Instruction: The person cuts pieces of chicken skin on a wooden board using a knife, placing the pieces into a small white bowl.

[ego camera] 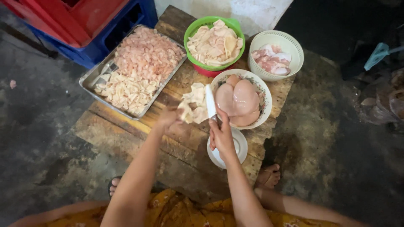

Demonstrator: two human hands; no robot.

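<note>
Yellow patterned cloth covers the seated person's lap at the near edge, with bare feet on the dark concrete floor [50,138] either side of a low wooden table [176,147]. Right hand [221,135] is closed round the handle of a white-bladed knife [210,102], blade pointing away, above a small white dish [240,145] whose contents are hidden by the hand. Left hand [168,118] is closed on the edge of a pile of pale chicken slices [193,105] lying on the table top, just left of the blade; motion blur prevents a finer reading of the fingers. Beside the knife, a patterned bowl [263,90] holds whole raw chicken breast pieces [237,100], uncut. Beyond, a green bowl [198,26] set in a red one is heaped with thin pale slices. To its right a cream perforated basket [296,50] holds pinker trimmings with some white fat. To the left a rectangular metal tray [90,80] carries two lots: small pink diced meat at the far end, pale slices at the near end. Judgement: slicing appears well advanced, given the full tray and green bowl, with the whole breasts in the patterned bowl as remaining stock. Farthest, red and blue plastic crates [105,25] stand on the floor behind the tray
</note>
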